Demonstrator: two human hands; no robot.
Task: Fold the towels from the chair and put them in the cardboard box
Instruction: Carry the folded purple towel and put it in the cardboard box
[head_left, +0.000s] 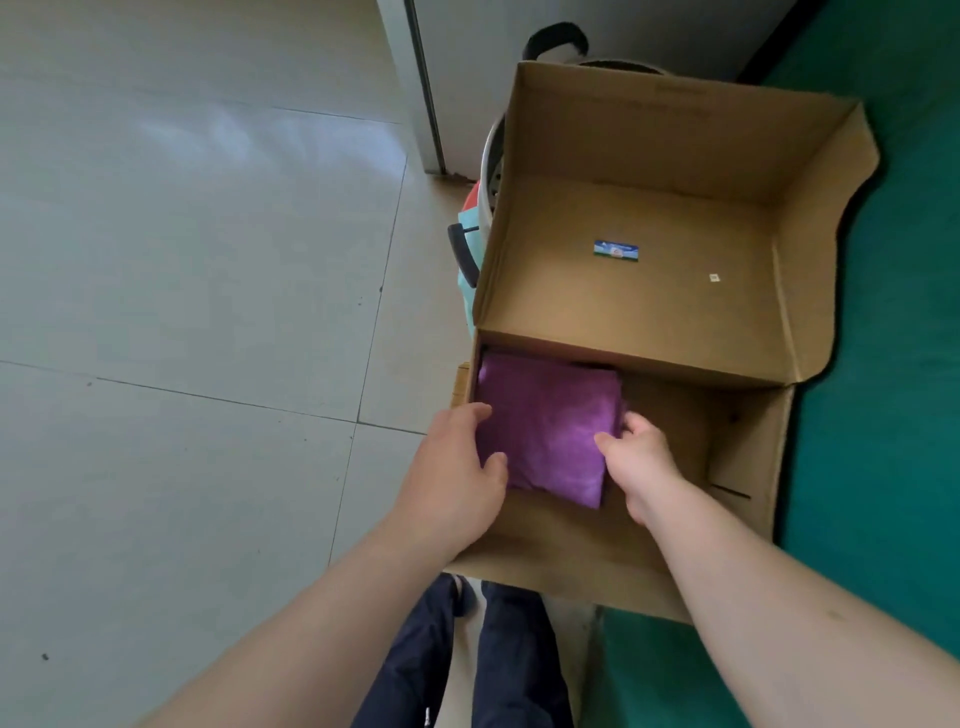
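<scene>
Pale floor tiles (182, 312) fill the left side of the view, with a green mat (893, 415) running down the right, and between them sits the cardboard box (571, 551), open at the top. Its big lid flap (639, 218) stands up at the far side, showing a small blue label (616, 251) and a tiny white sticker (715, 278) on the inner face. Down inside the box, tucked against the left wall, lies a folded purple towel (550, 421), a neat square, with something dark just peeking out beneath its far edge. Both hands are on it: the left hand (457, 467) comes over the box's left wall, fingers curled round the towel's left edge and thumb pressing on top, so that grip is clamped on the towel. The right hand (636, 457) has the right edge, thumb lying on the cloth and fingertips hooked round the side, again clamped on the towel. Bare forearms reach in from the bottom of the view, and below them dark trouser legs (467, 654) stand right at the box's near wall. Behind the box, against a grey wall (467, 78), a white container (491, 171) with a black handle (556, 39) pokes out, plus something teal and red beside it.
</scene>
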